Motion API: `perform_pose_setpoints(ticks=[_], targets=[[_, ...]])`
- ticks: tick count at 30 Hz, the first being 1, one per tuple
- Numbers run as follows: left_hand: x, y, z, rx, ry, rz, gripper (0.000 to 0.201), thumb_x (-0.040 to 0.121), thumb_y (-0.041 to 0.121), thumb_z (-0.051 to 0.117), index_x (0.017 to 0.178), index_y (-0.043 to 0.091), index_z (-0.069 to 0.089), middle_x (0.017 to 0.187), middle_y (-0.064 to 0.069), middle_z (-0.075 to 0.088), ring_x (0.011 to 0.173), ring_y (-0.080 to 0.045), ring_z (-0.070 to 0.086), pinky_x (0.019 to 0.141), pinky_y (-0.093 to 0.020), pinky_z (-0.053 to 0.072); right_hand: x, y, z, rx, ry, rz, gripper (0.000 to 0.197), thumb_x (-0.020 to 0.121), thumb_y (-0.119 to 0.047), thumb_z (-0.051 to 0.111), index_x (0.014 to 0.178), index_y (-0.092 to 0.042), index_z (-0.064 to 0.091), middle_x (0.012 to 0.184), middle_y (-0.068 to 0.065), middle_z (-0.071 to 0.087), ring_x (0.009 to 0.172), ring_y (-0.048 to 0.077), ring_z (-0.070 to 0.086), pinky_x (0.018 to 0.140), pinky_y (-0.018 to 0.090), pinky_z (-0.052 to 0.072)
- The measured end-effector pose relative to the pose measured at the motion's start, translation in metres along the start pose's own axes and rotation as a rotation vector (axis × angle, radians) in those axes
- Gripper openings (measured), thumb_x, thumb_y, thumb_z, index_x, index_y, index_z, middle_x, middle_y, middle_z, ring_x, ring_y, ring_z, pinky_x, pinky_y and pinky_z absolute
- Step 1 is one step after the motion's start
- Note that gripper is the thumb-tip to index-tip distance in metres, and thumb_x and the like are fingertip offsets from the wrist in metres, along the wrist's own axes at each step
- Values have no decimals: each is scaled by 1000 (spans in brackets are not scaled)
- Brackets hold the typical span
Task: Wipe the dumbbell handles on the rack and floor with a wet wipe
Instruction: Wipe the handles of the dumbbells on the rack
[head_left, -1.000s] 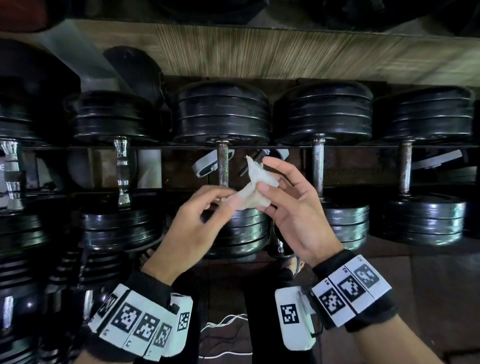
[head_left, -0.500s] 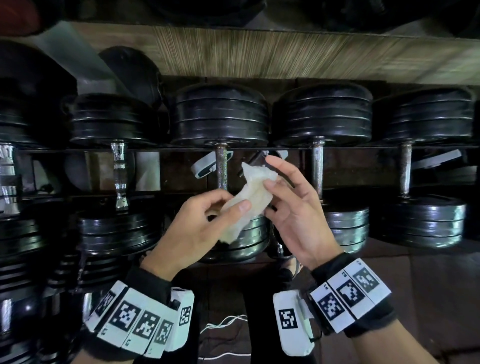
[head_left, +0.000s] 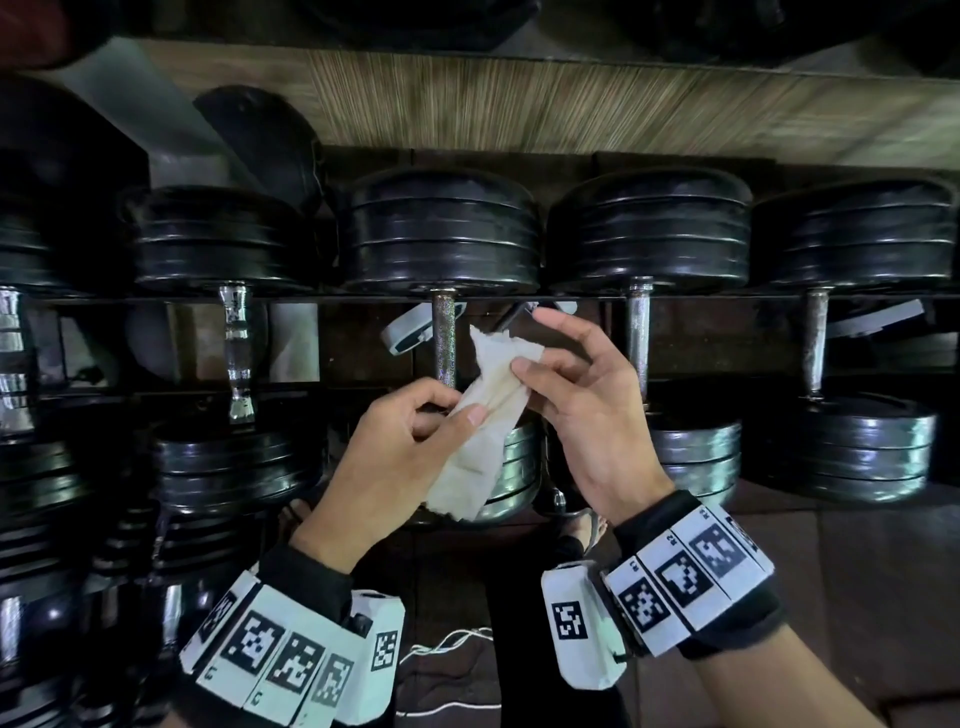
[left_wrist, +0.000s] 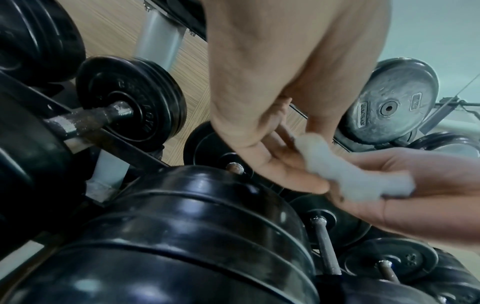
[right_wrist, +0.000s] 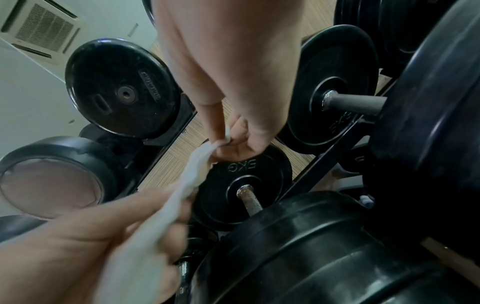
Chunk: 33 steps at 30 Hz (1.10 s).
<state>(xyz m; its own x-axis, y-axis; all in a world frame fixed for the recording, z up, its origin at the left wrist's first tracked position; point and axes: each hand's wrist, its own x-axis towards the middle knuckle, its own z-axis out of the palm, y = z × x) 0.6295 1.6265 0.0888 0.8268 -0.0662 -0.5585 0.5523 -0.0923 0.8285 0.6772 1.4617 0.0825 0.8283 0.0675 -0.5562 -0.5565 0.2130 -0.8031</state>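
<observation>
A crumpled white wet wipe (head_left: 488, 415) is stretched between both hands in front of the rack. My left hand (head_left: 447, 415) pinches its lower part between thumb and fingers. My right hand (head_left: 524, 364) pinches its upper end, with the other fingers spread. The wipe (left_wrist: 340, 170) shows bunched in the left wrist view and as a long strip (right_wrist: 166, 201) in the right wrist view. Just behind the wipe stands the rusty handle (head_left: 444, 338) of a black dumbbell. A second handle (head_left: 638, 338) lies to the right and a chrome one (head_left: 238, 348) to the left. Neither hand touches a handle.
Black plate dumbbells fill the rack (head_left: 675, 297) in a row, with more stacked lower left (head_left: 228, 467). A wooden wall panel (head_left: 571, 104) runs behind. White cable (head_left: 452, 639) lies on the dark floor between my sandalled feet (head_left: 582, 535).
The wipe has been pulled out from a small bunch into a longer strip. My left hand has slid down along it while my right hand kept the top end.
</observation>
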Motion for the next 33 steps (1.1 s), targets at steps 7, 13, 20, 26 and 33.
perform_pose_setpoints(ticks=[7, 13, 20, 26, 33], targets=[[7, 11, -4, -54, 95, 90, 25, 98, 34, 56, 115, 20, 68, 95, -2, 72, 90, -21, 71, 77, -51, 59, -5, -1, 7, -100, -48, -5, 45, 88, -4, 73, 127, -22, 62, 88, 8, 72, 97, 28, 70, 104, 53, 50], [6, 11, -3, -68, 33, 90, 41, 96, 30, 58, 137, 30, 57, 109, 8, 74, 96, -9, 72, 70, -22, 57, -5, -1, 10, -115, -26, 36, 28, 87, -26, 75, 112, -14, 71, 101, 20, 73, 95, 30, 72, 91, 45, 57], [3, 1, -1, -63, -19, 27, 52, 89, 34, 66, 139, 31, 53, 78, -4, 72, 76, -8, 69, 68, -17, 50, 2, -6, 6, -159, -12, 31, 9, 89, -15, 74, 95, -8, 69, 83, 10, 70, 75, 23, 66, 73, 43, 55], [6, 1, 4, -73, 35, 8, 22, 89, 35, 71, 111, 35, 71, 71, -20, 61, 59, -20, 56, 57, -30, 43, 4, -1, 5, -153, 136, -13, 10, 94, -4, 67, 94, -13, 63, 80, 14, 69, 73, 24, 66, 71, 44, 57], [1, -6, 3, -34, 100, 64, 17, 93, 31, 69, 93, 14, 71, 88, -14, 70, 84, -36, 68, 69, -53, 55, 0, 1, 7, -25, 83, 93, 36, 90, -14, 73, 124, -13, 58, 96, 8, 76, 91, 19, 72, 84, 34, 58]])
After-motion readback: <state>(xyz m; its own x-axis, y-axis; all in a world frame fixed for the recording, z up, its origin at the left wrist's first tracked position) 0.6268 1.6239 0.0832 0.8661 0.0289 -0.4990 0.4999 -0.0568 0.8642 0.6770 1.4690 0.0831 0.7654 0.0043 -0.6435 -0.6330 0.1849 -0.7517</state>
